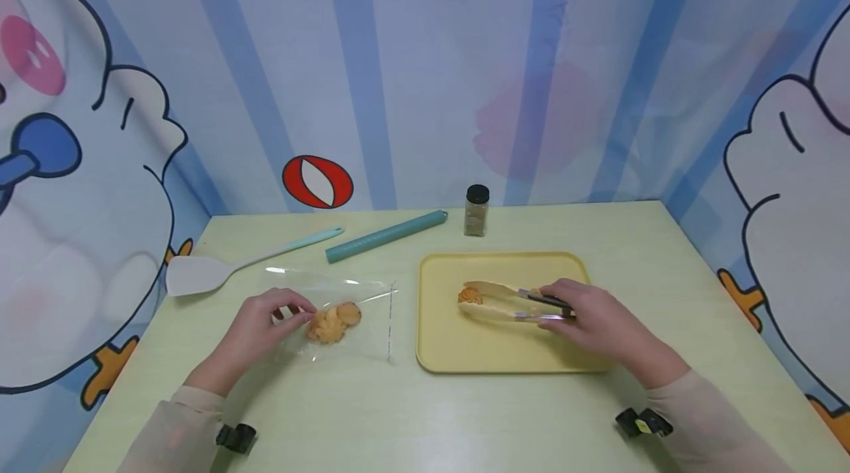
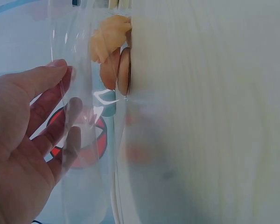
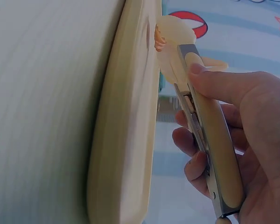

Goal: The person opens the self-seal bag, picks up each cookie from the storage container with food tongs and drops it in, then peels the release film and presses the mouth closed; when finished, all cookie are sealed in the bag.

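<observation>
My left hand (image 1: 268, 325) pinches the upper layer of a clear plastic bag (image 1: 375, 311) between thumb and index finger. Several golden baked pieces, like cookies (image 1: 328, 325), lie inside the bag; the left wrist view shows these cookies (image 2: 109, 42) stacked close together. My right hand (image 1: 591, 318) grips a pair of tongs (image 1: 494, 313) over the yellow tray (image 1: 438, 351). Between the tong tips is one small browned cookie (image 1: 470, 296). In the right wrist view, the thumb presses one arm of the tongs (image 3: 217, 149) and the fingers curl round the other.
Behind the bag lie a white spatula (image 1: 199, 276) with a pale green handle and a teal rod (image 1: 388, 237). A black-capped spice jar (image 1: 476, 211) stands beyond the tray. A printed cloth backdrop (image 1: 432, 74) rises along the table's far edge.
</observation>
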`<state>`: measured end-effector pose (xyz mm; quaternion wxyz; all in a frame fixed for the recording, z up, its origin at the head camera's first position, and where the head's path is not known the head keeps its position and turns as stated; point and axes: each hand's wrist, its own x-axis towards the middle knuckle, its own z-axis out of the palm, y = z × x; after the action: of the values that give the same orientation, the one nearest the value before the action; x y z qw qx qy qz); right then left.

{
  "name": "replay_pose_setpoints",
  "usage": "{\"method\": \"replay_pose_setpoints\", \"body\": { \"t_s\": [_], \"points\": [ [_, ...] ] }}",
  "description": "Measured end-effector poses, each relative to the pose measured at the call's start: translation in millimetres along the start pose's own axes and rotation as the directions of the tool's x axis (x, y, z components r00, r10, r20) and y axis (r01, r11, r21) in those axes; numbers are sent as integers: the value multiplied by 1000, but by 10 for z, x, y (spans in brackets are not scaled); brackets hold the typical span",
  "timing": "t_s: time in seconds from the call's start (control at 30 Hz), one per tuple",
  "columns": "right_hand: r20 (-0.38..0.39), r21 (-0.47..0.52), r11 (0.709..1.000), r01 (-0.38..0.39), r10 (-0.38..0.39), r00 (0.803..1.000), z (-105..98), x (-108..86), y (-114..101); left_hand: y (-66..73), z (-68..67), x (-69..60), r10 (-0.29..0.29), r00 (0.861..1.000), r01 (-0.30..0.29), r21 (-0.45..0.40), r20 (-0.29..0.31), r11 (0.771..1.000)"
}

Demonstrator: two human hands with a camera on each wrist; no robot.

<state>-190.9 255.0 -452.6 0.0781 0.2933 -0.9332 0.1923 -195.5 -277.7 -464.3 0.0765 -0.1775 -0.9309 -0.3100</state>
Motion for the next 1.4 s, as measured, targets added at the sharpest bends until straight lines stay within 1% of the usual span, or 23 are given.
{"method": "replay_pose_setpoints", "body": {
  "t_s": [0.1, 0.2, 0.4, 0.53, 0.63, 0.93, 1.1, 1.3, 1.4],
  "points": [
    [25, 23, 1000, 3, -3, 1000, 31, 71, -81, 2, -5, 1, 1, 1000, -1, -1, 2, 1000],
    [32, 42, 999, 26, -28, 999, 66, 150, -165, 11, -16, 8, -5, 1000, 5, 5, -3, 1000],
    [17, 81, 991, 110, -112, 994, 145, 299, -355, 26, -37, 10, -23, 1000, 23, 10, 4, 1000],
    [31, 112, 982, 150, -154, 988, 188, 423, -485, 25, -38, 12, -14, 1000, 14, 12, 3, 1000],
    [42, 107, 978, 177, -183, 982, 227, 531, -562, 21, -41, 21, -7, 1000, 7, 14, 1, 1000],
    [95, 114, 971, 210, -221, 971, 403, 801, -733, 34, -56, 36, -8, 1000, 9, 28, -11, 1000],
    [88, 126, 964, 235, -247, 965, 492, 941, -805, 46, -68, 25, 1, 1000, 0, 32, -30, 999],
    [97, 94, 967, 237, -246, 964, 549, 1013, -825, 68, -70, 12, -17, 999, 17, 9, -36, 1000],
    [99, 96, 965, 243, -252, 963, 580, 1031, -839, 59, -56, 3, -11, 999, 11, 4, -43, 1000]
  ]
}}
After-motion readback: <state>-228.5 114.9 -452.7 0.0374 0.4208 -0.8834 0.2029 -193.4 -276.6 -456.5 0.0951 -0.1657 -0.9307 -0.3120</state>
